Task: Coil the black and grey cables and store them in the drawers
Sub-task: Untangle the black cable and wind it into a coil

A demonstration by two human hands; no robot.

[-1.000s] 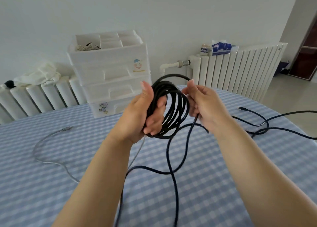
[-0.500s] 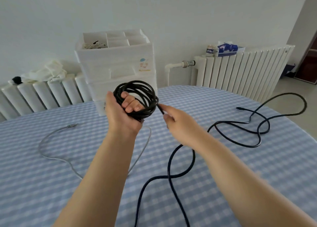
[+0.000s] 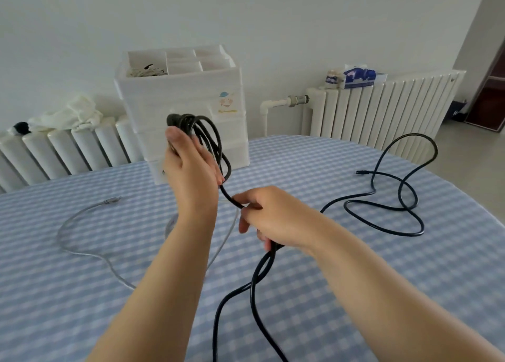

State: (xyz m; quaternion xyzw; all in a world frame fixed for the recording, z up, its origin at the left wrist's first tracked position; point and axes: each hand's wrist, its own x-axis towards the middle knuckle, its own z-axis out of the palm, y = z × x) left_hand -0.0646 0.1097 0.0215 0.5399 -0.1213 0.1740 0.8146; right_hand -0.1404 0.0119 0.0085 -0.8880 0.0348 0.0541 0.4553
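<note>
My left hand [image 3: 191,167] is raised above the table and grips a bundle of black cable [image 3: 207,134] loops. My right hand [image 3: 269,216] sits lower and to the right, closed around the free run of the same black cable, which leaves the coil and passes through my fingers. The rest of the black cable trails across the table to a loose end [image 3: 362,172] at the right. A thin grey cable [image 3: 82,252] lies in a loose curve on the table at the left. The white drawer unit [image 3: 188,99] stands behind my hands, drawers shut.
The round table [image 3: 355,266] has a blue-and-white checked cloth. White radiators [image 3: 382,107] line the wall behind. A white cloth [image 3: 71,114] lies on the left radiator, and a tissue pack [image 3: 360,75] on the right one. The drawer unit's top tray holds a small cord.
My left hand has turned and lifted the coil higher. My right hand has slid down along the free cable, away from the coil, and the loose cable has shifted on the table.
</note>
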